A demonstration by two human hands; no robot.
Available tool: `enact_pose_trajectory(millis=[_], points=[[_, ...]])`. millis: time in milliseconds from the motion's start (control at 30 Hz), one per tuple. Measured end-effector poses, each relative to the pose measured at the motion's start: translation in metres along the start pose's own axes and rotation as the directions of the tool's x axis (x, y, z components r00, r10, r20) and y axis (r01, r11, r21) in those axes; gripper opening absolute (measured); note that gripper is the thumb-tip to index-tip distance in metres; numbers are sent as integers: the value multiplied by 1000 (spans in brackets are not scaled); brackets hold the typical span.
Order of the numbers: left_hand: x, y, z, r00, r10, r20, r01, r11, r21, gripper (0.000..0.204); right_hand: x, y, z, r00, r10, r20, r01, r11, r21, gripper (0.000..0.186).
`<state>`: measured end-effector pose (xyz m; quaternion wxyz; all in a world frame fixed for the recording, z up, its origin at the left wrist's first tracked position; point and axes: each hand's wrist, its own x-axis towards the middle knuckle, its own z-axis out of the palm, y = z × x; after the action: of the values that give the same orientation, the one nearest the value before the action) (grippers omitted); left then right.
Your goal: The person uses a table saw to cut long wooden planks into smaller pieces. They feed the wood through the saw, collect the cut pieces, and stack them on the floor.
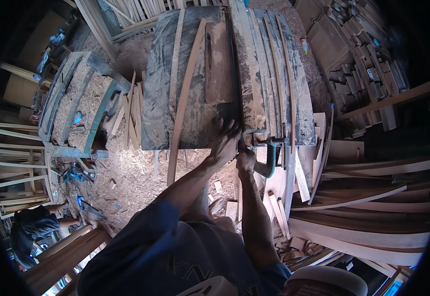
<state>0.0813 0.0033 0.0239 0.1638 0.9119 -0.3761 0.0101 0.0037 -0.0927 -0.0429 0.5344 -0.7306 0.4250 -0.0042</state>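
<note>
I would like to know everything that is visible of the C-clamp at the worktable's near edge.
The C-clamp has a thick, curved, blue-green frame, apparently painted metal, with darker parts near the top. It sits at the near edge of the worktable, just right of the right hand, its bend projecting past the edge toward the person. Whether it is tight, or touches the hand, cannot be told.

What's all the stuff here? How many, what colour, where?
Worktable: one, dark, dusty, centre
Flat panel: one, brown, on the worktable
Wood strips: several, brown, on the worktable
Clamp: one, greenish, worktable's near right edge
Curved boards: many, brown, lower right
Wooden frames: several, pale, far left
Wood shavings: uncountable, pale, around worktable
Bottle: one, yellowish, upper right
Other person: one, dark clothes, lower left
Left hand: one, bare, worktable's near edge
Right hand: one, bare, beside left hand
</note>
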Motion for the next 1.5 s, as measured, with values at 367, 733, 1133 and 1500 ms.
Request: enact_pose_trajectory(millis=[367,733,1133,1500], points=[[-22,6,8,996,-52,-79,40,989,-143,63,-11,-28,-10,989,130,65,-141,970,200,61],[-17,20,-45,977,34,-212,-52,995,-79,64,-49,-74,-41,995,-91,27,85,982,167,49],[-2,45,-108,924,19,-383,-67,991,-113,61,-95,-153,-89,978,-210,20,196,940,280,46],[-1,-41,-245,523,279,-806,-213,958,194,79,-240,-111,-218,800,-541,258,170,618,768,41]])
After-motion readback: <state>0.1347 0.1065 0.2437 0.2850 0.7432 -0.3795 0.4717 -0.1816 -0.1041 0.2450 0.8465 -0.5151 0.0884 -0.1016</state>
